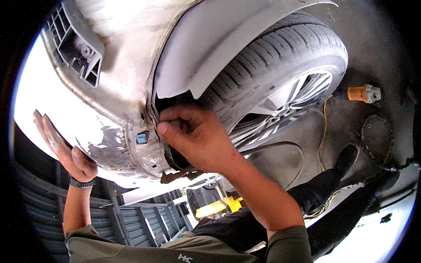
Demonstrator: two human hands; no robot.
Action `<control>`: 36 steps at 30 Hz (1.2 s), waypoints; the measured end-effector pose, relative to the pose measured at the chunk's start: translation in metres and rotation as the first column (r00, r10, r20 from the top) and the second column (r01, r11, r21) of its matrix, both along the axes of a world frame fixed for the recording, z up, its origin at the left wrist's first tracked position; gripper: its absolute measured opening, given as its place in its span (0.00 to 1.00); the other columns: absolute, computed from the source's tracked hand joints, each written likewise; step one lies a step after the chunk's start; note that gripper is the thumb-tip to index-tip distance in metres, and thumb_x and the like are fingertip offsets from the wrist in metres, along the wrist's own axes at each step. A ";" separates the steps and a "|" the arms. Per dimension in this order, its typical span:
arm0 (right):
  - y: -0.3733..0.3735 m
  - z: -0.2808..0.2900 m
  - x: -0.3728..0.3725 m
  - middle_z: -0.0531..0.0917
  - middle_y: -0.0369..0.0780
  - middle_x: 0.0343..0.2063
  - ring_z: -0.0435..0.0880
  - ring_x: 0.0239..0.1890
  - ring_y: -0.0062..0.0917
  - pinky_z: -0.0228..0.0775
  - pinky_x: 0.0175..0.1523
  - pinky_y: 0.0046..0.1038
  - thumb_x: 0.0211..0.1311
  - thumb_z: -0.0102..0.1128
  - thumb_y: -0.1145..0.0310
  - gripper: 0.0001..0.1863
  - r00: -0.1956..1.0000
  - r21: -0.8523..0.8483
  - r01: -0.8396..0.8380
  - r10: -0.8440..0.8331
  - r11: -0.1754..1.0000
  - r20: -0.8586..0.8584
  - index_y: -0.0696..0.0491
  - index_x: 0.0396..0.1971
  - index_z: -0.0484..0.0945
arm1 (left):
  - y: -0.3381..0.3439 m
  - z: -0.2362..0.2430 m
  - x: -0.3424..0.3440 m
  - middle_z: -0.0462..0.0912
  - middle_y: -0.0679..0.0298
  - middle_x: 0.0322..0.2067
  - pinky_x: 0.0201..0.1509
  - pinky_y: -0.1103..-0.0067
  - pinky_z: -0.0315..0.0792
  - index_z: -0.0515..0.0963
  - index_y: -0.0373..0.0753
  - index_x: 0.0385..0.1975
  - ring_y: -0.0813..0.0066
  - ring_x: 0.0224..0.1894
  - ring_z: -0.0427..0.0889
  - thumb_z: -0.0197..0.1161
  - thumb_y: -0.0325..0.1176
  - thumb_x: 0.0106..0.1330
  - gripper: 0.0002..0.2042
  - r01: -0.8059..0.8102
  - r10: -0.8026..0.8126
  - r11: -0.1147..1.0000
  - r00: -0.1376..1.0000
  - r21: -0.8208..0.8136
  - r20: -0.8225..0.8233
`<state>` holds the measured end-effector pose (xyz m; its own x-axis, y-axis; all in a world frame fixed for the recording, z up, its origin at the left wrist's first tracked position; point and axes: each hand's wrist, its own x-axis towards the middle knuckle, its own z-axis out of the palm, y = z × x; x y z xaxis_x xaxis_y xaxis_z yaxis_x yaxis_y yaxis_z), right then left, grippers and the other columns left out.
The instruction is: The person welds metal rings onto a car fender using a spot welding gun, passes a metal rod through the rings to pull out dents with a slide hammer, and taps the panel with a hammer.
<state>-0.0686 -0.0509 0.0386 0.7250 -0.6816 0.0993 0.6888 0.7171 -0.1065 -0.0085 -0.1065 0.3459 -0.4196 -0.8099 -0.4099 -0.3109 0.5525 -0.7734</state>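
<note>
My left hand [66,149], with a dark band on its wrist, lies against the pale, scuffed car body panel [109,105] at the left, fingers extended. My right hand [188,136] is closed at the wheel-arch edge [153,103], thumb and curled fingers at the seam; exactly what the fingertips grip is partly hidden. A small blue clip [141,138] sits on the metal beside it. Above the hand hangs a grey curved fender piece [197,48], over the tyre [280,48] and silver rim. A plastic bracket [87,57] is fixed at the upper left.
An orange angle grinder [359,93] with a yellow cord lies on the dark floor [333,131] at right, near a hose. My outstretched legs [337,206] cross the lower right. Yellow equipment [217,206] stands farther back, near a corrugated metal wall [44,197].
</note>
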 end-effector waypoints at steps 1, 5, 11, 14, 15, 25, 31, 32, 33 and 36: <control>0.002 -0.001 0.004 0.82 0.36 0.34 0.77 0.36 0.15 0.71 0.42 0.21 0.69 0.65 0.65 0.14 0.997 -0.015 0.075 -0.075 0.997 0.006 0.59 0.47 0.80 | 0.000 0.001 0.001 0.49 0.37 0.74 0.79 0.51 0.40 0.52 0.24 0.73 0.42 0.78 0.45 0.32 0.55 0.75 0.39 -0.001 0.001 1.000 1.000 -0.002 -0.001; 0.016 0.001 0.011 0.83 0.36 0.34 0.78 0.36 0.16 0.72 0.43 0.21 0.69 0.64 0.66 0.13 0.982 0.073 0.186 -0.184 0.980 -0.040 0.59 0.47 0.81 | -0.001 -0.002 0.002 0.50 0.36 0.74 0.79 0.51 0.41 0.53 0.25 0.73 0.42 0.78 0.46 0.32 0.53 0.75 0.38 0.023 -0.023 1.000 1.000 0.012 -0.012; 0.042 0.013 -0.012 0.85 0.45 0.36 0.85 0.42 0.27 0.75 0.48 0.29 0.68 0.59 0.70 0.10 0.956 0.183 0.265 -0.234 0.947 -0.176 0.61 0.42 0.80 | -0.003 0.000 0.002 0.51 0.36 0.74 0.78 0.51 0.42 0.54 0.25 0.73 0.42 0.78 0.47 0.34 0.50 0.75 0.36 0.059 -0.058 0.998 0.998 0.024 -0.026; 0.042 0.024 -0.017 0.84 0.46 0.43 0.84 0.47 0.27 0.74 0.54 0.28 0.69 0.59 0.72 0.15 0.981 0.256 0.191 -0.173 0.948 -0.092 0.62 0.52 0.77 | -0.003 -0.004 0.000 0.52 0.36 0.73 0.78 0.50 0.42 0.55 0.24 0.72 0.41 0.78 0.48 0.36 0.48 0.75 0.34 0.070 -0.068 0.997 0.996 0.024 -0.064; 0.041 0.028 -0.018 0.83 0.46 0.46 0.83 0.48 0.28 0.73 0.56 0.27 0.69 0.59 0.73 0.18 0.981 0.318 0.192 -0.187 0.928 -0.047 0.63 0.56 0.74 | -0.004 -0.007 -0.001 0.52 0.35 0.73 0.78 0.50 0.43 0.56 0.24 0.72 0.41 0.78 0.48 0.37 0.46 0.75 0.34 0.074 -0.071 0.997 0.994 0.025 -0.086; 0.021 0.040 -0.021 0.84 0.43 0.44 0.82 0.46 0.23 0.75 0.52 0.25 0.71 0.60 0.71 0.21 0.988 0.454 0.113 -0.150 0.884 0.044 0.64 0.59 0.72 | -0.002 -0.008 -0.004 0.53 0.36 0.73 0.77 0.50 0.44 0.57 0.24 0.71 0.37 0.77 0.49 0.37 0.44 0.76 0.32 0.092 -0.092 0.996 0.994 -0.011 -0.064; -0.002 0.025 -0.009 0.86 0.37 0.28 0.81 0.30 0.17 0.76 0.37 0.23 0.70 0.65 0.59 0.19 0.995 0.335 -0.032 0.062 0.942 -0.081 0.64 0.38 0.83 | -0.002 -0.004 -0.003 0.54 0.35 0.72 0.77 0.49 0.45 0.58 0.25 0.71 0.38 0.77 0.49 0.36 0.44 0.76 0.31 0.095 -0.095 0.995 0.994 -0.011 -0.052; -0.003 0.024 -0.008 0.86 0.37 0.28 0.81 0.30 0.17 0.76 0.37 0.23 0.70 0.65 0.59 0.19 0.994 0.333 -0.030 0.063 0.943 -0.087 0.64 0.38 0.83 | -0.001 -0.005 -0.003 0.54 0.35 0.72 0.77 0.49 0.45 0.58 0.25 0.71 0.38 0.77 0.49 0.36 0.44 0.76 0.31 0.094 -0.095 0.995 0.994 -0.014 -0.058; -0.004 0.022 -0.006 0.86 0.38 0.27 0.81 0.30 0.17 0.75 0.36 0.24 0.70 0.65 0.58 0.19 0.995 0.334 -0.019 0.050 0.942 -0.087 0.64 0.37 0.83 | -0.001 -0.008 -0.004 0.54 0.35 0.73 0.77 0.49 0.45 0.58 0.25 0.71 0.37 0.77 0.49 0.36 0.44 0.77 0.31 0.085 -0.085 0.996 0.995 -0.016 -0.056; -0.007 0.020 -0.003 0.86 0.40 0.27 0.82 0.28 0.18 0.75 0.35 0.26 0.70 0.65 0.59 0.19 0.988 0.262 -0.008 0.049 0.965 -0.149 0.64 0.35 0.83 | -0.003 -0.006 -0.006 0.54 0.35 0.73 0.77 0.48 0.44 0.58 0.25 0.71 0.37 0.77 0.49 0.37 0.45 0.77 0.32 0.080 -0.080 0.997 0.995 -0.014 -0.056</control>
<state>-0.0712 -0.0582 0.0589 0.7369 -0.6480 -0.1926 0.6579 0.7529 -0.0162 -0.0146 -0.1093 0.3402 -0.5053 -0.7776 -0.3742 -0.3090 0.5679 -0.7629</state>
